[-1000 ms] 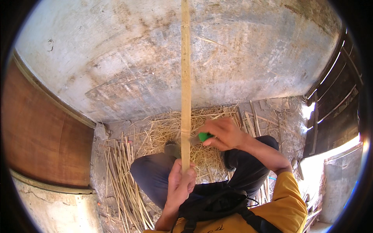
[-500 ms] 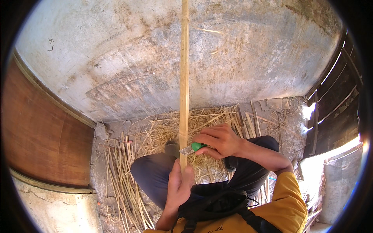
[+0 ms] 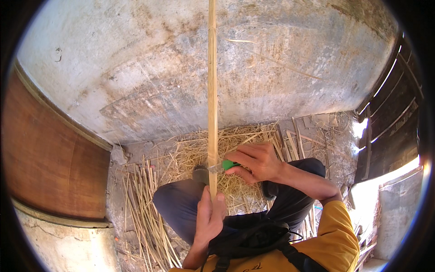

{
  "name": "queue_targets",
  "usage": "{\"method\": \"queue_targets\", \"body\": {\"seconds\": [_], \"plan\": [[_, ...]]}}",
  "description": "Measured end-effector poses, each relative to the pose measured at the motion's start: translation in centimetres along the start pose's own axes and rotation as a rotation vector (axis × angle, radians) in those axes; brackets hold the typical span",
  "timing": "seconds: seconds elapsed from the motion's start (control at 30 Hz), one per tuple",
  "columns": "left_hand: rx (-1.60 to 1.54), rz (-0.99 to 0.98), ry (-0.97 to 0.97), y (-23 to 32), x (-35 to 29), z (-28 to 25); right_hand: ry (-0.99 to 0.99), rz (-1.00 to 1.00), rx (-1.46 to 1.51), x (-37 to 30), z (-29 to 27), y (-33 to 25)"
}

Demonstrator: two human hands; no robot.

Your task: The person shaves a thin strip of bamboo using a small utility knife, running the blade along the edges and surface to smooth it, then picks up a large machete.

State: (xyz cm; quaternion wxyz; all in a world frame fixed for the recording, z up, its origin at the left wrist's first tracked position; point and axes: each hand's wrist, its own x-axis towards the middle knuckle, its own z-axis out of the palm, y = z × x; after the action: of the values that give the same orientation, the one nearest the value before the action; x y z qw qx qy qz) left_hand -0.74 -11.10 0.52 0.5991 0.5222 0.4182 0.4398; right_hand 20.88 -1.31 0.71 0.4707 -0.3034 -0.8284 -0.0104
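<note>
A long pale bamboo strip (image 3: 212, 90) stands up from my lap and runs beyond the upper edge. My left hand (image 3: 210, 217) is closed around its near end, with the thumb along the strip. In my right hand (image 3: 258, 162) is a knife with a green handle (image 3: 229, 164). Its short metal blade (image 3: 215, 168) lies across the strip, a little above my left fingers. My right fingers wrap over most of the handle.
Straw-like shavings (image 3: 195, 147) cover the floor between my legs and the stained wall (image 3: 172, 81). A bundle of thin strips (image 3: 145, 217) lies left of my knee. More flat strips (image 3: 292, 145) lie at the right. A brown wooden panel (image 3: 59, 154) stands far left.
The blade and my right hand have moved slightly up along the strip, away from my left hand. The strip has shifted a little to the left. A thin sliver now shows against the wall.
</note>
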Motion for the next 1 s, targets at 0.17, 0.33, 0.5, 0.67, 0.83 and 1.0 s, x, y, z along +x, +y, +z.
{"method": "queue_targets", "body": {"seconds": [0.17,0.33,0.5,0.67,0.83,1.0], "plan": [[-0.034,-0.032,-0.014,-0.2,-0.2,0.0,-0.031,0.037,-0.055,0.3,-1.1,0.7],[0.171,-0.088,-0.094,-2.2,-3.3,-0.4,0.273,0.538,-0.041,2.6,-5.6,5.7],[0.293,0.013,-0.049,-1.1,-2.2,-0.8,0.202,0.624,0.127,1.5,-4.6,4.7],[0.185,0.041,0.082,0.5,-0.9,0.0,0.055,0.611,0.411,1.4,-3.3,3.6],[0.415,0.095,0.088,0.7,0.6,1.1,-0.019,0.593,0.856,1.4,-1.2,1.9],[0.477,0.098,0.037,0.2,0.7,0.9,0.007,0.752,0.896,1.3,-0.6,2.2]]}}
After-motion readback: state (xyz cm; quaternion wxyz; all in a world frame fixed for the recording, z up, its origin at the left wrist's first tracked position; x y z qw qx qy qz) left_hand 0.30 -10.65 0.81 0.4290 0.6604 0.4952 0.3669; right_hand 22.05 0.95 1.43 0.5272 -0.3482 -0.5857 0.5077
